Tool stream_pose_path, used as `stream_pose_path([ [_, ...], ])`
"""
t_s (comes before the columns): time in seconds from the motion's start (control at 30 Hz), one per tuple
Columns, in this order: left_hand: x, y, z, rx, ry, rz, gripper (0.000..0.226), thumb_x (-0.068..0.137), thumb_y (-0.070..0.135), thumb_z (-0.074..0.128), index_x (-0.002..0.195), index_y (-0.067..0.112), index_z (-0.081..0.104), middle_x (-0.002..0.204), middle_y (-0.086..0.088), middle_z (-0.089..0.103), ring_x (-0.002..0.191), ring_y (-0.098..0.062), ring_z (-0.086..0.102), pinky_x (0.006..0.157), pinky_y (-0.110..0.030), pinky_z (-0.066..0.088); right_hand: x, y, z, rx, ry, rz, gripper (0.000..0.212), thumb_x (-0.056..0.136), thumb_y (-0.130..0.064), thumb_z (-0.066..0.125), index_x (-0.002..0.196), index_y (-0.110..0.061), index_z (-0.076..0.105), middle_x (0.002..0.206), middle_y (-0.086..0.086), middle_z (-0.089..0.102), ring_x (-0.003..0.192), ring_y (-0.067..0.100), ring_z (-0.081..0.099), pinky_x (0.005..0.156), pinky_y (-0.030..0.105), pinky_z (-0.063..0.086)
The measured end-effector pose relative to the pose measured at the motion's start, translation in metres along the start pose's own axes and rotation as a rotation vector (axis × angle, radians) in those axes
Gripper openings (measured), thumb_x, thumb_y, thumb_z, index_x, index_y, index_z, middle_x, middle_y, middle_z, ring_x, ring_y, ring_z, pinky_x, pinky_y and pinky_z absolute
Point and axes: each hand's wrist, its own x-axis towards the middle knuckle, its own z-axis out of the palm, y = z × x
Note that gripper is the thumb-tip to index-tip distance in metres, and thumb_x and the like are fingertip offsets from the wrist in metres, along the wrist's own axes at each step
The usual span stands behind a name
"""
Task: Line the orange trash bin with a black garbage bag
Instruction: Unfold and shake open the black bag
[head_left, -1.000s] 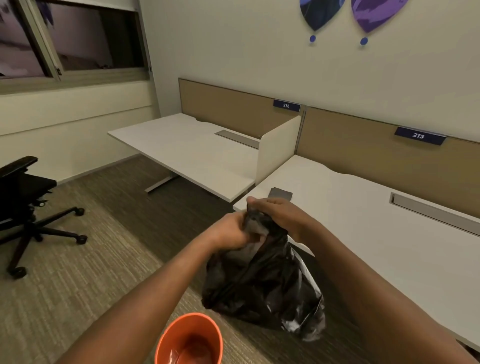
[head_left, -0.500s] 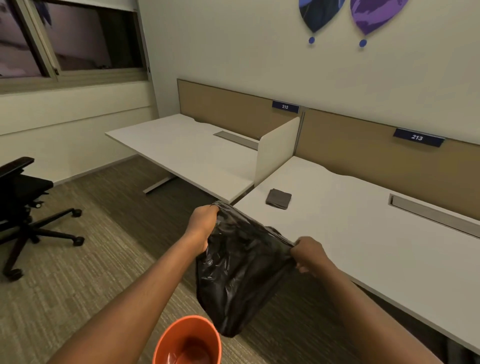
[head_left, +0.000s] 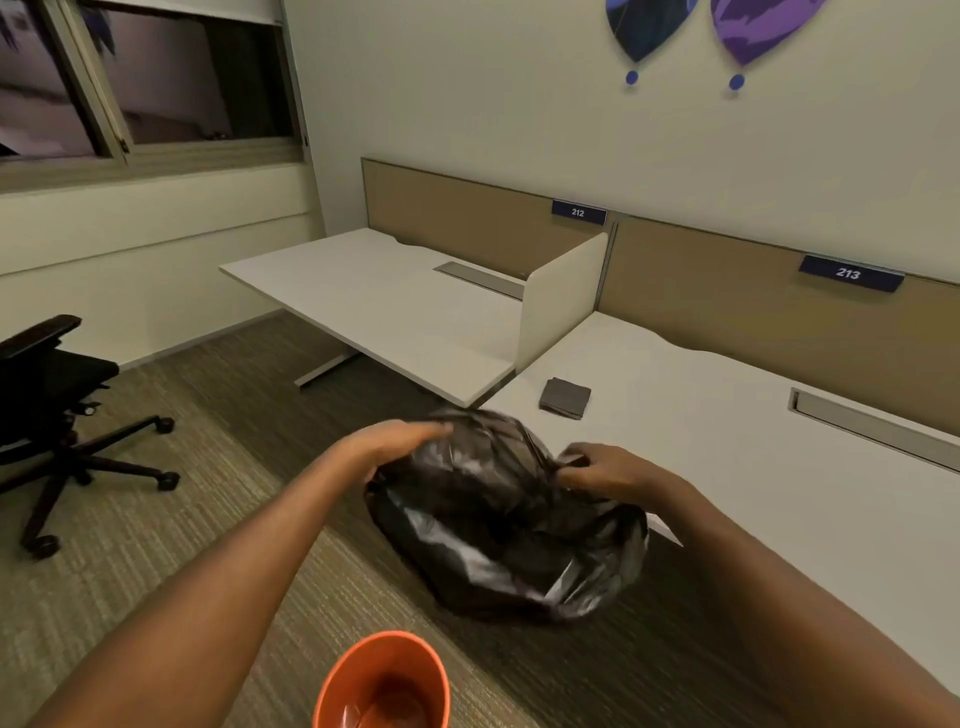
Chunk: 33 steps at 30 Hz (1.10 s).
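Note:
A black garbage bag (head_left: 506, 525) hangs in the air in front of me, puffed out and crumpled. My left hand (head_left: 387, 447) grips its top edge on the left and my right hand (head_left: 605, 470) grips the top edge on the right. The orange trash bin (head_left: 383, 680) stands on the carpet at the bottom of the view, below and left of the bag, its open mouth facing up with nothing in it. The bag does not touch the bin.
A white desk (head_left: 779, 483) runs along the right with a small folded grey cloth (head_left: 565, 397) on it. A second white desk (head_left: 384, 306) stands behind a divider panel (head_left: 563, 296). A black office chair (head_left: 47, 415) sits at the left on the carpet.
My hands first pulled apart, stretching the bag's mouth, then came closer again and lifted. The bag has filled with air and now bulges out between them.

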Motion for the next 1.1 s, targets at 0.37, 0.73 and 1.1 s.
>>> stream_pose_path([
  [0.37, -0.077, 0.126, -0.059, 0.643, 0.759, 0.418, 0.025, 0.088, 0.020, 0.063, 0.110, 0.011, 0.072, 0.109, -0.017, 0.073, 0.100, -0.035, 0.068, 0.086, -0.040, 0.056, -0.014, -0.092, -0.122, -0.506, 0.377, 0.008, 0.019, 0.085, -0.024, 0.067, 0.100, -0.017, 0.074, 0.085, 0.007, 0.070, 0.086, 0.029, 0.068, 0.079, 0.038, 0.057],
  [0.73, -0.011, -0.028, 0.027, 0.705, 0.516, 0.347, 0.033, 0.085, 0.019, 0.065, 0.118, 0.014, 0.067, 0.103, -0.016, 0.074, 0.098, -0.036, 0.071, 0.078, -0.041, 0.056, 0.004, -0.005, 0.037, -0.460, 0.386, 0.050, 0.011, 0.091, -0.029, 0.064, 0.096, -0.021, 0.068, 0.091, 0.005, 0.070, 0.069, 0.019, 0.064, 0.060, 0.022, 0.042],
  [1.1, -0.008, -0.001, 0.002, 0.164, 0.870, 0.291, 0.026, 0.091, 0.012, 0.052, 0.106, 0.004, 0.071, 0.108, -0.027, 0.072, 0.104, -0.043, 0.066, 0.086, -0.045, 0.053, 0.016, -0.033, -0.021, 0.132, 0.681, -0.022, 0.032, 0.091, -0.013, 0.044, 0.107, -0.008, 0.071, 0.100, 0.008, 0.073, 0.100, 0.032, 0.065, 0.075, 0.025, 0.043],
])
